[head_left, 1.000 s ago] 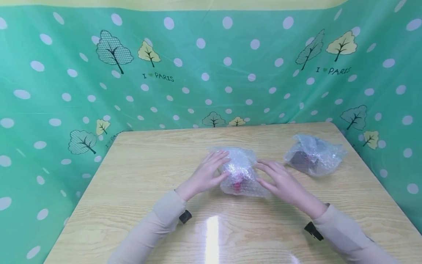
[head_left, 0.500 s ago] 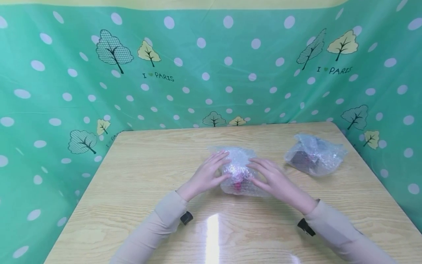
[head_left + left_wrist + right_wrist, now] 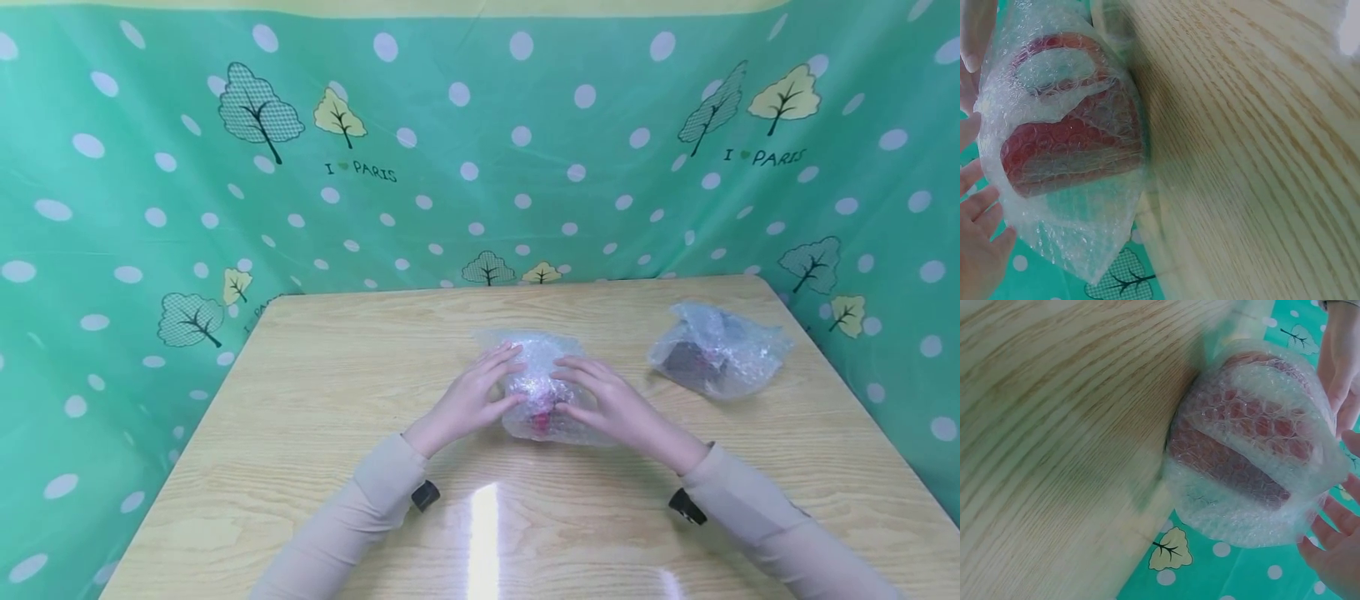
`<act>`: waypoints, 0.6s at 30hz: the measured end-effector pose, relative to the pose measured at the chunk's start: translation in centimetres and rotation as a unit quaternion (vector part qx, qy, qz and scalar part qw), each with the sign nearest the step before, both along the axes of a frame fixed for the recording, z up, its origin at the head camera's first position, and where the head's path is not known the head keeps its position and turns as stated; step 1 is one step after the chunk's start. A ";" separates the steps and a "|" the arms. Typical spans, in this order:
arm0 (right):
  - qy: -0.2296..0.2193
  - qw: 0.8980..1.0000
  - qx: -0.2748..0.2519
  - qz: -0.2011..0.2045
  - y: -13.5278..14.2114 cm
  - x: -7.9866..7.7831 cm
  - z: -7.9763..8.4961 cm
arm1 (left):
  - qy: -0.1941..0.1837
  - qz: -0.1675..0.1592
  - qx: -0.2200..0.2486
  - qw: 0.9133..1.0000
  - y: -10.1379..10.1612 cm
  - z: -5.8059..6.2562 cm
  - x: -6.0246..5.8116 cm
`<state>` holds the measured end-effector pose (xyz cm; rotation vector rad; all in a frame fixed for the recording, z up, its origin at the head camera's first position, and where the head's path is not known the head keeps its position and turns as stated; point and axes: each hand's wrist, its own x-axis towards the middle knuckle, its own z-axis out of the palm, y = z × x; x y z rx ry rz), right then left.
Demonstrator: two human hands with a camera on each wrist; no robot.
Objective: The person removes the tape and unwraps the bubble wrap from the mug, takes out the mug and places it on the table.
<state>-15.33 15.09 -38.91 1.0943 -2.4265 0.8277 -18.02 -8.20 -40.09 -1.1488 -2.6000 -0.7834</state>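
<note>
A bubble wrap bag (image 3: 540,358) lies on the wooden table in front of me. Through its plastic, a red mug (image 3: 1060,150) with a loop handle shows in the left wrist view, and its red body (image 3: 1247,425) shows blurred in the right wrist view. My left hand (image 3: 472,396) is at the bag's left side, fingers spread and loosely bent, fingertips at the wrap. On the opposite side my right hand (image 3: 611,404) has its fingers spread over the bag's right part, thumb toward the front. Neither hand's fingers are curled round the bag.
A second bubble wrap bag (image 3: 720,350), with something dark and reddish inside, lies at the back right of the wooden table (image 3: 337,367). Green dotted cloth (image 3: 420,117) hangs behind the table and along both sides.
My right hand has moved left, from the bag's right edge to over its right part. The left hand has stayed nearly still, and so have both bags.
</note>
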 end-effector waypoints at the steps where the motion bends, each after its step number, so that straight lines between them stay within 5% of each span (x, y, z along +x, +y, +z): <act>1: -0.002 1.000 -0.002 0.002 0.0 0.0 0.0 | -0.002 0.000 0.001 1.000 0.0 0.0 0.0; 18: -0.002 0.999 -0.026 0.030 -0.2 -1.0 -0.5 | -0.017 -0.001 0.013 1.000 0.0 -0.6 0.0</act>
